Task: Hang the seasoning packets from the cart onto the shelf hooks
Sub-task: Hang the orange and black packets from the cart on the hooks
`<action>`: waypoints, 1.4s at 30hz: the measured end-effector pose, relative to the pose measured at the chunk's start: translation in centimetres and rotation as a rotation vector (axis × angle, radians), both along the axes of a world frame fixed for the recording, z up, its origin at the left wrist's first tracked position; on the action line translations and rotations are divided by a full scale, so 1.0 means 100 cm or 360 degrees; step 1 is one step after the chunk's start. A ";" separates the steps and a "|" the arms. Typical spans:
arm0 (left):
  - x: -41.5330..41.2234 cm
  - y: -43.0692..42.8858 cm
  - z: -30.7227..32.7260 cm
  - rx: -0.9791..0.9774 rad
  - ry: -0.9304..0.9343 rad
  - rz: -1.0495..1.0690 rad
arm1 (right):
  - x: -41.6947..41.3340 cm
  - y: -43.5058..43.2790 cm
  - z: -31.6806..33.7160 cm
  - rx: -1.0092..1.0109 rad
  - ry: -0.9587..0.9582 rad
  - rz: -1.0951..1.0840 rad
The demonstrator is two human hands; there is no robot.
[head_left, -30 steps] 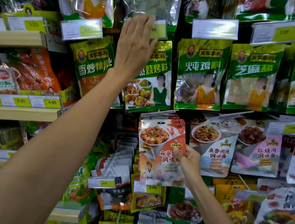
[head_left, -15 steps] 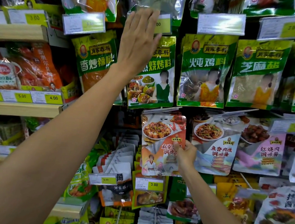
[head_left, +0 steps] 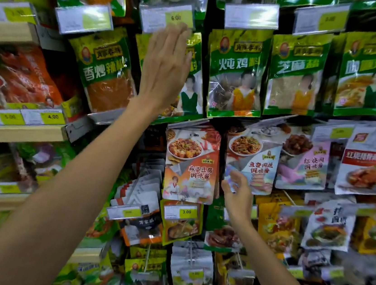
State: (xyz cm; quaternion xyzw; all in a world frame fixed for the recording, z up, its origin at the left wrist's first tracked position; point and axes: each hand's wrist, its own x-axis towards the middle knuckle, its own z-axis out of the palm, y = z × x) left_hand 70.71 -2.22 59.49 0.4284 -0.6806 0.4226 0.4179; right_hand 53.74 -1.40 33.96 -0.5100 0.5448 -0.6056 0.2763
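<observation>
An orange mapo-tofu seasoning packet (head_left: 191, 166) hangs on a shelf hook in the middle row, with no hand on it. My right hand (head_left: 238, 196) is just to its right, fingers loosely curled, its fingertips at the lower left corner of the grey fish-flavoured sauce packet (head_left: 254, 160). My left hand (head_left: 165, 68) is raised with straight fingers, lying flat against a green packet (head_left: 191, 95) in the row above, just under a price tag (head_left: 166, 17). The cart is out of view.
Green seasoning packets (head_left: 236, 75) fill the upper hooks, and sauce packets (head_left: 302, 166) the rows below. Wooden shelves (head_left: 15, 133) with yellow price labels run along the left. White packets (head_left: 143, 189) hang on hooks below my left forearm.
My right hand has let go of the mapo-tofu packet's right edge and shifted right to the grey packet. The packet stays hanging. My left hand stays flat on the green packet.
</observation>
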 end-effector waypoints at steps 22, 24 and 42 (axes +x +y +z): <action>-0.429 0.140 -0.406 0.2353 0.0408 -0.1341 | -0.385 0.261 -0.167 0.0550 -0.0195 -0.1112; -0.467 0.145 -0.428 0.2479 0.0278 -0.1312 | -0.416 0.287 -0.186 0.0662 -0.0231 -0.1250; -0.739 0.021 -0.588 0.2616 -0.0245 -0.1174 | -0.609 0.299 -0.430 0.1592 -0.0540 -0.1799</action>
